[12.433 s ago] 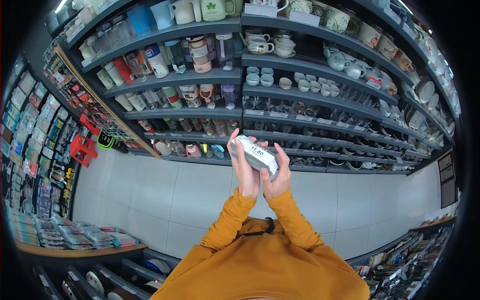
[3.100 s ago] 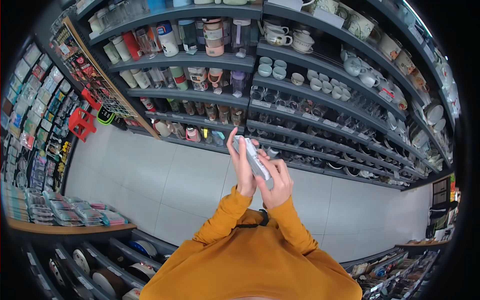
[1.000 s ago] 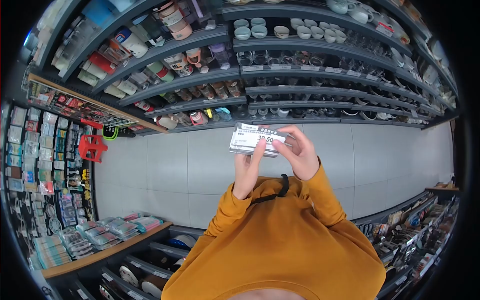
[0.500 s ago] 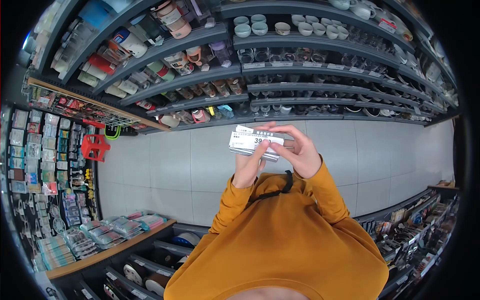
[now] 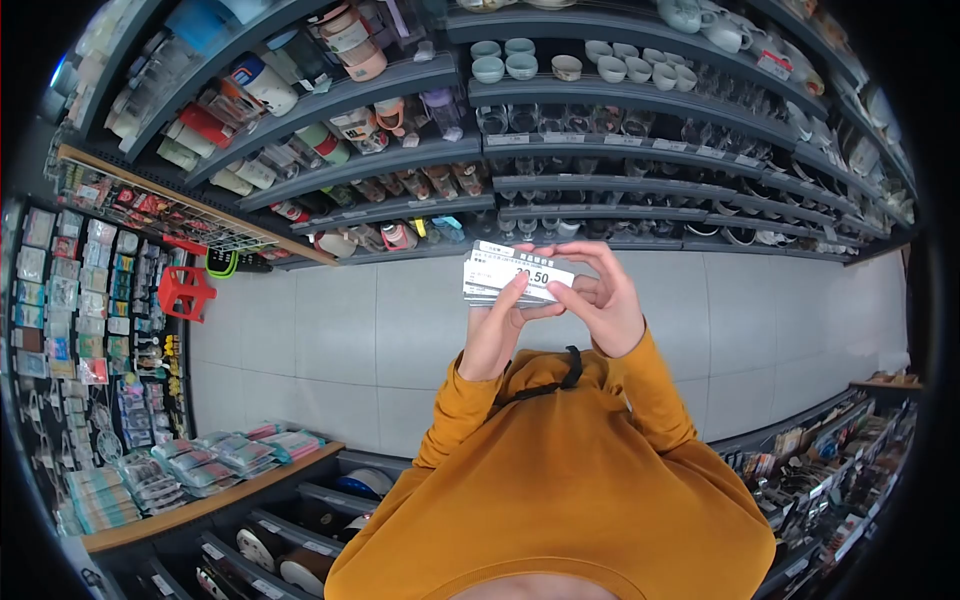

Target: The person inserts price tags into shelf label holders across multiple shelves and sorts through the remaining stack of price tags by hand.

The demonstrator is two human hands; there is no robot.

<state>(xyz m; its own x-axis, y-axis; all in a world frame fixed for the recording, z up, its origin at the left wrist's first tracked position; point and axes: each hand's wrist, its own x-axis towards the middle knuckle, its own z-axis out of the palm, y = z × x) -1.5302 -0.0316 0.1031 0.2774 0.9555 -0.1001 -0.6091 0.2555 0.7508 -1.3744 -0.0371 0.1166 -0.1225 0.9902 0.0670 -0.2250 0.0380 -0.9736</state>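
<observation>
A stack of white price labels [image 5: 492, 275] is held up in front of my chest, its printed face toward me, with "50" readable at the end of the price. My left hand [image 5: 495, 325] grips the stack from below, thumb across the front. From the right, my right hand [image 5: 603, 300] pinches the stack's right end, its thumb on the top label and its other fingers curled behind. The labels are slightly fanned at the left end. Parts of the fingers behind the stack are hidden.
Shelves ahead carry small bowls [image 5: 521, 66], glasses and bottles [image 5: 265, 86]. A red stool [image 5: 187, 288] stands on the left of the tiled floor [image 5: 335, 330]. Packaged goods [image 5: 190, 465] lie on a ledge at lower left; a rack [image 5: 820, 485] is at lower right.
Since the earliest frame, the stack has turned from slanted to nearly level, its labels facing me. In the last half second the labels have shifted slightly and the view has moved a little.
</observation>
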